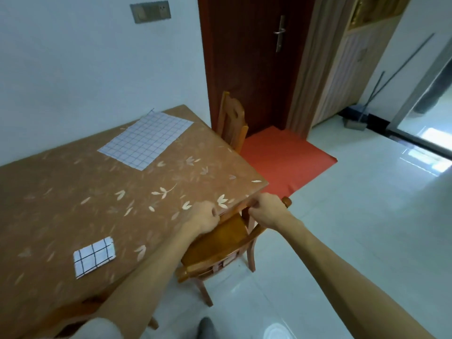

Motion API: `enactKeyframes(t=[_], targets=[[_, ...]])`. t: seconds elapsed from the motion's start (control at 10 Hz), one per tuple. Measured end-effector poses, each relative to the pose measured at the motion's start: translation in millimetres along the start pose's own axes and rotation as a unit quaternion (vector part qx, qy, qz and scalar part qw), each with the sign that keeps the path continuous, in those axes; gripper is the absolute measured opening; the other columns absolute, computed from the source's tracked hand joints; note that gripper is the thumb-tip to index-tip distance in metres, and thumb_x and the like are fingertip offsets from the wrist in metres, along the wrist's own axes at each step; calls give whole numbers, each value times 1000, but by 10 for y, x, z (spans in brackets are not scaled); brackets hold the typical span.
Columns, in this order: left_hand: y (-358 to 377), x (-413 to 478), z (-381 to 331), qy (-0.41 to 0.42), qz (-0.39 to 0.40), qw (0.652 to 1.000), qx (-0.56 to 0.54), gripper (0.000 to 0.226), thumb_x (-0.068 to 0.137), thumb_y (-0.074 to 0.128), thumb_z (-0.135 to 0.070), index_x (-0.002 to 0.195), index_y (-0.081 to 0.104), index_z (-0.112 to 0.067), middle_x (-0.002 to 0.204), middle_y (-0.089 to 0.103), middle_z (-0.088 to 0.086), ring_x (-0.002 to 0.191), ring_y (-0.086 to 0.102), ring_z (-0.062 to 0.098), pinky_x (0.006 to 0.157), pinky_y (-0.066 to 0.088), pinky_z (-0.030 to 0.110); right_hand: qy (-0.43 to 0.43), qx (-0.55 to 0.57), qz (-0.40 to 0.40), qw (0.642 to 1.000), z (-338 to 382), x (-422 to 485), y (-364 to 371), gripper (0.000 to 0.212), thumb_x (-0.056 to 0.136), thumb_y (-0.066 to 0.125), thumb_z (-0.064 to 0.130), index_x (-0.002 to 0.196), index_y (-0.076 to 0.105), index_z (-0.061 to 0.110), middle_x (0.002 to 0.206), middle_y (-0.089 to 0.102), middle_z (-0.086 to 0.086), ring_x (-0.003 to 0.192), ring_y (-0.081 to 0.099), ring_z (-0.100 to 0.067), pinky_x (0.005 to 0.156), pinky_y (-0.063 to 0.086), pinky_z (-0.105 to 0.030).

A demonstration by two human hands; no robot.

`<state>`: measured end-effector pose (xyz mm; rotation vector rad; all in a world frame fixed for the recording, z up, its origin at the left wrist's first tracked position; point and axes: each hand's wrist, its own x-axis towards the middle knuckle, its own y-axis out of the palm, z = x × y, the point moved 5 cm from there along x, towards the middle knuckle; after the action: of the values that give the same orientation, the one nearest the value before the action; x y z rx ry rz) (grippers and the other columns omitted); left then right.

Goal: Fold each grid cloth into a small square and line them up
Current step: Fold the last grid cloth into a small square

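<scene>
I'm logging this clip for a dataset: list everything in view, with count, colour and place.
unfolded grid cloth: 1, white with thin dark lines, flat at the table's far end
folded grid cloth: 1, white with black lines, table's near side
table: 1, brown leaf-patterned cover, against the wall
chairs: 2, orange-brown wood, one tucked under the table by the hands, one at its far end
door: 1, dark red-brown, behind the far chair
mat: 1, red, floor before the door
wall plate: 1, grey, above the table
cleaning tool: 1, grey, long-handled, far right wall
floor: pale tiles, right of the table
left hand: 1, fingers curled, at the table's edge
right hand: 1, fingers curled, beside the table's corner; grip unclear
</scene>
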<state>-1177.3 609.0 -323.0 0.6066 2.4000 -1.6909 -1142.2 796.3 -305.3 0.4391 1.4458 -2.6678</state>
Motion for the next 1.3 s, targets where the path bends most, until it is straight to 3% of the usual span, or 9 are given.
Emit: enactKeyframes(t=[0.1, 0.3, 0.4, 0.5, 0.7, 0.8, 1.1, 1.2, 1.3], targets=[[-11, 87, -246, -8, -14, 1000, 24, 23, 95, 53, -35, 99, 71, -22, 105, 72, 2, 91, 67, 21, 81, 57, 35, 8, 11, -10, 1000, -243, 43, -225, 24, 86, 55, 22, 101, 73, 20, 100, 72, 0, 86, 69, -17, 79, 61, -37], [5, 392, -552, -18, 13, 999, 49, 22, 93, 58, -41, 88, 70, -24, 98, 73, 0, 88, 67, 21, 77, 56, 33, -3, 17, 1, 1000, -609, 313, -562, 22, 89, 57, 23, 105, 71, 17, 105, 71, -2, 86, 67, -18, 74, 59, -30], [-8, 698, -748, -22, 21, 999, 25, 16, 91, 58, -37, 81, 66, -28, 93, 73, -5, 83, 68, 16, 76, 58, 33, -16, 9, 4, 1000, -788, 539, -779, 27, 88, 55, 19, 111, 70, 17, 112, 70, -4, 97, 66, -21, 84, 58, -33], [16, 1136, -1046, -22, 32, 999, 22, 13, 91, 57, -30, 83, 67, -29, 92, 74, -5, 87, 68, 15, 87, 57, 35, -26, -10, 5, 1000, -1018, 845, -1051, 29, 88, 56, 20, 115, 68, 16, 115, 68, -3, 102, 65, -21, 90, 56, -37], [44, 2011, -1670, -29, 34, 999, 10, 14, 93, 58, -33, 94, 70, -26, 101, 70, -6, 97, 64, 15, 79, 47, 28, -28, -56, 25, 998, -1486, 1552, -1661, 34, 87, 54, 18, 117, 69, 20, 117, 70, -2, 106, 66, -21, 95, 54, -36], [-17, 2340, -1833, -42, 29, 998, 44, 22, 91, 59, -35, 106, 73, -25, 106, 71, -1, 103, 64, 21, 86, 49, 32, -36, -63, 24, 997, -1614, 1905, -1914, 32, 87, 54, 17, 116, 70, 19, 116, 70, -3, 107, 65, -23, 94, 53, -34], [-150, 2988, -2002, -85, 18, 995, 39, 12, 90, 62, -37, 93, 72, -30, 99, 70, -9, 98, 66, 14, 85, 52, 28, -74, -76, 75, 992, -1817, 2951, -2180, 27, 88, 56, 18, 111, 69, 20, 113, 71, -4, 106, 65, -24, 92, 52, -32], [-128, 3281, -1941, -118, 16, 992, 29, 11, 90, 63, -36, 79, 64, -38, 100, 70, -10, 100, 66, 14, 80, 48, 22, -98, -74, 90, 988, -1835, 3337, -2237, 29, 87, 56, 17, 113, 69, 20, 113, 71, -5, 107, 65, -23, 92, 52, -30], [-259, 3586, -1987, -148, 4, 989, 14, 18, 93, 59, -33, 103, 72, -24, 113, 70, 0, 107, 65, 21, 92, 52, 31, -137, -80, 115, 981, -1771, 3753, -2260, 29, 87, 56, 16, 114, 69, 18, 116, 70, -5, 109, 64, -24, 92, 51, -30]])
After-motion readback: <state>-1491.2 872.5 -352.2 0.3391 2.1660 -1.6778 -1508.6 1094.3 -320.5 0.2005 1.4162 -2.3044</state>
